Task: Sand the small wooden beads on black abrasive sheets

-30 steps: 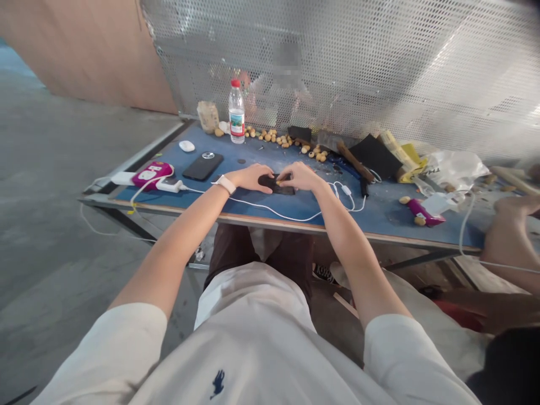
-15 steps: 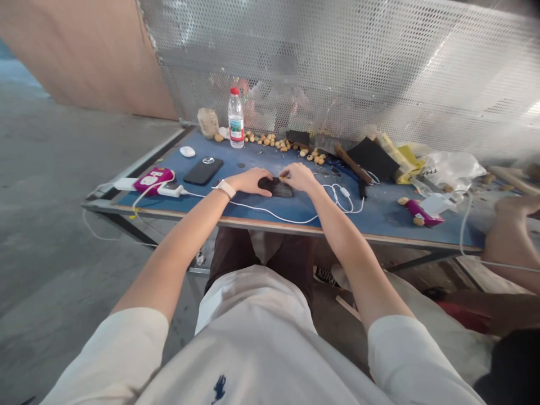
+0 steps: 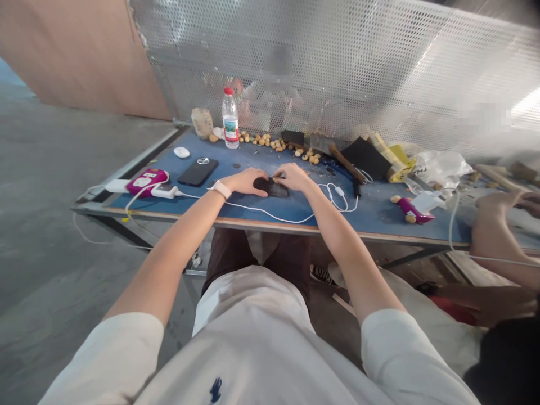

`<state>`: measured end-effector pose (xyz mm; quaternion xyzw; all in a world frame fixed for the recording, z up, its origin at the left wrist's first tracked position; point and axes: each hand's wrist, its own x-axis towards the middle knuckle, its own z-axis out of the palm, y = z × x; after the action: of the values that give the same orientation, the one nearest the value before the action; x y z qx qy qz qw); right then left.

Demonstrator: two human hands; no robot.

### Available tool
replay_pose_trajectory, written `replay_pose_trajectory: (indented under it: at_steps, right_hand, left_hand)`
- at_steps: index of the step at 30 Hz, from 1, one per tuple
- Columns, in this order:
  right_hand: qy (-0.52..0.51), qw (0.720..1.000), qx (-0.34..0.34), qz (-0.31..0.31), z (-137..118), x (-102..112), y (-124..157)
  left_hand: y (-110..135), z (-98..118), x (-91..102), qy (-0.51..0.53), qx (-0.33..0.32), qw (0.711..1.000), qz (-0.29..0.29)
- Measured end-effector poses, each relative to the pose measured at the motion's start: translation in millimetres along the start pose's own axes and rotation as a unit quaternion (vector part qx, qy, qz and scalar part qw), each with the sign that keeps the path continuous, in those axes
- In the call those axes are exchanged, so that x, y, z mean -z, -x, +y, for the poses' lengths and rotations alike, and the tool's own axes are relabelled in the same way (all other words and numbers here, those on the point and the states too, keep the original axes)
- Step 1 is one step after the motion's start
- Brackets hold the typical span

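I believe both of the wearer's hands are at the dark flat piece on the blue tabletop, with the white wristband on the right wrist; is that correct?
Not quite: the head view shows the white wristband on the left wrist. The left hand and right hand are indeed both at the dark flat piece on the blue tabletop.

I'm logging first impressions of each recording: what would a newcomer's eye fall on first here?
Probably the left hand and right hand, close together over a black flat piece at the middle of the blue tabletop. Next, likely the red-capped bottle standing at the back, left of a scattered row of small tan balls. The magenta socket block also stands out, near the table's left end.
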<state>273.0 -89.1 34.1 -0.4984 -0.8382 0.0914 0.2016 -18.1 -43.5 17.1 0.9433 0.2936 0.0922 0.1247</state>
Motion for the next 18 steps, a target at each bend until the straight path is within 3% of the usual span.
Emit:
replay_pose_trajectory:
  at_steps: [4,9,15,18]
  right_hand:
    - [-0.064,0.995,0.037,-0.069,0.4,3.7,4.7]
    - [-0.013,1.000,0.012,0.009,0.8,0.8,0.4]
    - [-0.078,0.993,0.031,-0.083,-1.8,8.0,6.3]
    - [-0.053,0.997,0.026,-0.043,-2.7,4.3,4.0]
  left_hand:
    - [-0.5,-0.1,-0.7,0.007,-0.004,1.000,-0.004]
    - [-1.2,0.4,-0.8,0.008,-0.005,1.000,0.006]
    - [-1.3,2.8,-0.1,-0.001,0.003,1.000,0.002]
    - [-2.4,2.1,-0.4,0.000,-0.011,1.000,0.006]
